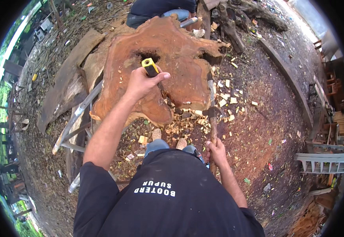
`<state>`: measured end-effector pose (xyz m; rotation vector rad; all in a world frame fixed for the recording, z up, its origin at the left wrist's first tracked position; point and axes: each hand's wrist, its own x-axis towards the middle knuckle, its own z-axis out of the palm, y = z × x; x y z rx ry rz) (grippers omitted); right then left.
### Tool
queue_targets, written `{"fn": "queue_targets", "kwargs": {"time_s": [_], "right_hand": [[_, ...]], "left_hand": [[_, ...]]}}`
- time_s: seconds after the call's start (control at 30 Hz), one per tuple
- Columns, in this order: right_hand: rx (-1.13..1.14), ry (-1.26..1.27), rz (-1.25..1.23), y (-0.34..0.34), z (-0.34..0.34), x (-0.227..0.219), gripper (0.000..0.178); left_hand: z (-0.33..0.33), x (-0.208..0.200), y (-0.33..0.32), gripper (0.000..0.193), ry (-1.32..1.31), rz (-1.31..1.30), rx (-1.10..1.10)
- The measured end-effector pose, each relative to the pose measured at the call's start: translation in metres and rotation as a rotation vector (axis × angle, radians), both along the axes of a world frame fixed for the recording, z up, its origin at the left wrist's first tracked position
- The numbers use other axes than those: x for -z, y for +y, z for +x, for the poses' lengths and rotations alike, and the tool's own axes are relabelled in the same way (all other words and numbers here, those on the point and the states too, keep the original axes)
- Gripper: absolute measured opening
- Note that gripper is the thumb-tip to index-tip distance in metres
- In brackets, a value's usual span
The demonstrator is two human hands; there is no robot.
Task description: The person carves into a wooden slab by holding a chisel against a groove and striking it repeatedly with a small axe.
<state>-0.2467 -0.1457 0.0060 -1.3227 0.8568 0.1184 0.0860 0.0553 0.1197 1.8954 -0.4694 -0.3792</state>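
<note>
A large slab of reddish-brown wood (186, 69) with an irregular outline lies in front of me, with dark hollows in its surface. Over its middle, my left hand (141, 83) is closed round the yellow and black handle of a chisel (150, 68). The chisel's butt points up, and its blade runs down toward a notch in the slab's near edge. Lower on the right, my right hand (218, 153) grips the wooden handle of a hammer (213, 124). The dark hammer head is up, just off the slab's near right edge.
Metal frame legs (79, 112) stick out at the slab's left. Wood chips (231, 98) litter the ground around my feet. A person in dark clothes (156, 10) is at the slab's far side. Planks (288, 79) and a log (258, 14) lie to the right.
</note>
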Motion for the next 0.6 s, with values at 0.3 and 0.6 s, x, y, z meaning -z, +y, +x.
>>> {"fn": "queue_targets", "kwargs": {"time_s": [0.3, 0.6], "right_hand": [[0.005, -0.002, 0.014, -0.001, 0.000, 0.000, 0.018], [0.006, -0.001, 0.022, -0.002, -0.001, -0.001, 0.020]], "left_hand": [[-0.009, 0.001, -0.003, 0.025, -0.128, 0.174, -0.048], [-0.018, -0.001, -0.008, 0.026, -0.130, 0.211, -0.044]]}}
